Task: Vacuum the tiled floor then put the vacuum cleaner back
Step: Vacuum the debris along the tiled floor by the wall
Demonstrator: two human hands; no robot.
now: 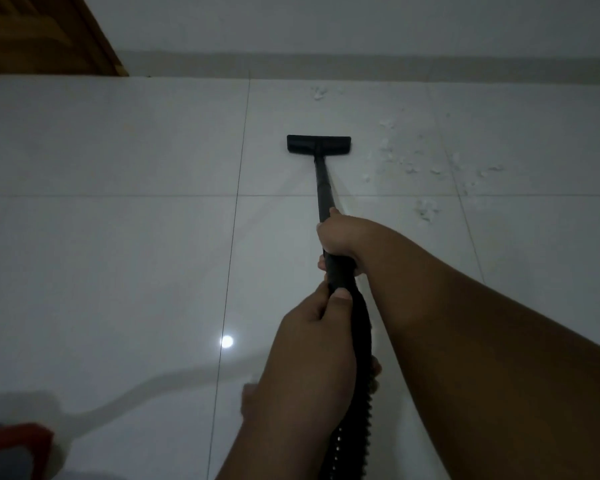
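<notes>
Floor head: the flat black floor head [318,144] is lying on the tiled floor [118,150] well beyond the hands, its long side set across the wand.
Wand: the black wand [324,188] is running straight out from the hands, away from the person, and is meeting the floor head at its middle.
Hose: the ribbed black hose [359,393] is coming off the near end of the wand, passing between the two forearms and dropping out of view at the bottom edge.
Right hand: the right hand [338,237] is the farther one, and its fingers are wrapping round the wand in a firm grasp.
Left hand: the left hand [312,337] is sitting just behind the right, nearer the person, clasping the thick end where wand and hose are joining, with the thumb lying on top.
Scraps: small white scraps [426,209] are lying scattered on the tiles to the right of the hands and beyond them, apart from the floor head.
Red object: a red and grey object [14,441] is showing far to the left of the hands, cut off by the frame corner; what it is, or whether it is holding anything, I cannot tell.
Door: a brown wooden door [42,32] is standing far beyond the hands, to their left.
Light spot: a bright reflection [227,341] is glinting on a tile just left of the left hand.
</notes>
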